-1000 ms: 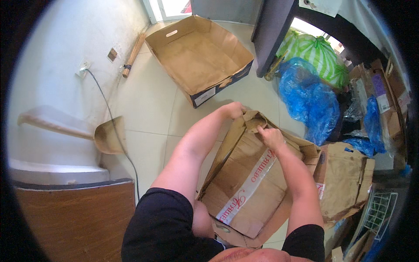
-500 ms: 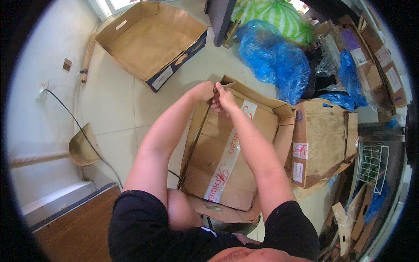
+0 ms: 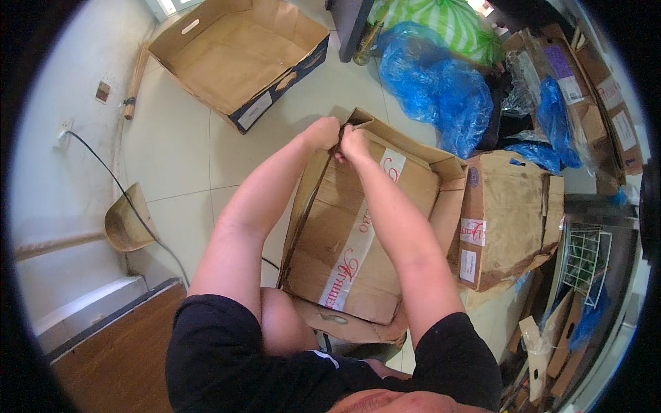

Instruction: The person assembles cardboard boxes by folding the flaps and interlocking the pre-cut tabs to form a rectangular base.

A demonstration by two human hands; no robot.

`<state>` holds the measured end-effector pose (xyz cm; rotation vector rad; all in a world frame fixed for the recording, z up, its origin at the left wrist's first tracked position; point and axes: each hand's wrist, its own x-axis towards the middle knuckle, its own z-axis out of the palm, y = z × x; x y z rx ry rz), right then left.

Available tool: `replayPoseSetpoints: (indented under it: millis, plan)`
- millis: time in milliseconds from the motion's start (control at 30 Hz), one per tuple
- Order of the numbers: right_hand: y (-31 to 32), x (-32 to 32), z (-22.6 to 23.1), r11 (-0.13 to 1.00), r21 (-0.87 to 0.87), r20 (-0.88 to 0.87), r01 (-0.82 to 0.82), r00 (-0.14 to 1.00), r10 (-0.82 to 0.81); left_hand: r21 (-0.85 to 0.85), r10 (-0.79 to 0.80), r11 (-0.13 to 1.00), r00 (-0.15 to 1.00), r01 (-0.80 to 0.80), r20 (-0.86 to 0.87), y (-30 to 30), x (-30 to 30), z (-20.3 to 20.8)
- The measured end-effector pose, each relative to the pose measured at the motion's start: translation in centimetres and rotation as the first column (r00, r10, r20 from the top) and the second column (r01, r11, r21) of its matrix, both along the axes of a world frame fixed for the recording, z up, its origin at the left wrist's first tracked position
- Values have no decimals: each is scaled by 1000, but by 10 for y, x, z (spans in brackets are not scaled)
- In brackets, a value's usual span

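- Head view: box [image 3: 325,213] in front of the person, its long axis running away and slightly rightward, along the tape [image 3: 354,248].
- Left hand [image 3: 323,133]: grip closed on the box's rim at the far-left corner; fingertips hidden.
- Right hand [image 3: 354,144]: grip also curled on that corner, just beside the left and nearer the box's middle.
- Box's bulk lies nearward and rightward of both grips.
- Tray [image 3: 227,58] beyond, apart from the hands.

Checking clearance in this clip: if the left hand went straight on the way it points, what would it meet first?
The left hand would probably meet the raised corner of the box it grips; beyond it, the blue plastic film lies roughly in line, though depth is unclear.
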<state>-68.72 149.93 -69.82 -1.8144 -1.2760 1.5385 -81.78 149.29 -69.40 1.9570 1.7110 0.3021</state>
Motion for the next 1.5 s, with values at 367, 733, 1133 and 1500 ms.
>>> replayPoseSetpoints:
  millis: [367,733,1133,1500]
  plan:
    - [3,93,-34,748,44,477,-662,672,567,-53,270,961,961,-273,-63,0,-39,-22]
    - [39,87,26,800,-106,102,-590,794,599,-103,268,952,948,-288,-173,-17,-5,19]
    - [-10,56,-25,979,-102,167,-174,968,189,-75,455,882,883,-465,-117,-18,2,35]
    - [36,118,-5,748,13,639,-664,581,504,-11,306,948,920,-318,-246,-10,-2,21]
